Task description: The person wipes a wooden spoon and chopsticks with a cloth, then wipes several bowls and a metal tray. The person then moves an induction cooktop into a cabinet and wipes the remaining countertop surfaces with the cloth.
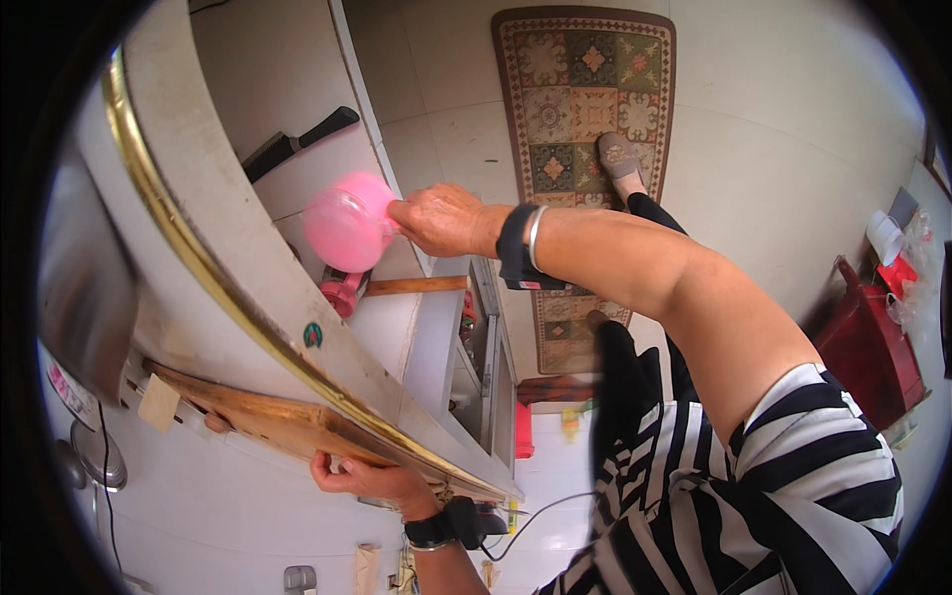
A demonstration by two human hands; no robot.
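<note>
My right hand (439, 219) grips the handle of a pink translucent plastic scoop-like vessel (346, 227), held over the lower white ledge beside the counter. What the vessel contains cannot be made out. Just below it lies a pink-and-dark container (343, 294), partly hidden by the counter edge. My left hand (364, 477) is at the near end of a thick wooden board (297, 420), fingers curled beside its edge; whether they grip anything is unclear. The board is along the gold-trimmed counter (245, 297). Both wrists wear dark bands and a bangle.
A black-handled tool with a toothed edge (301, 141) lies on the ledge. A wooden strip (416, 285) and an open cabinet (465, 387) are below the counter. A patterned mat (587, 97) lies underfoot. A dark red piece of furniture (870, 349) stands right; a black cord (535, 509) runs near my left wrist.
</note>
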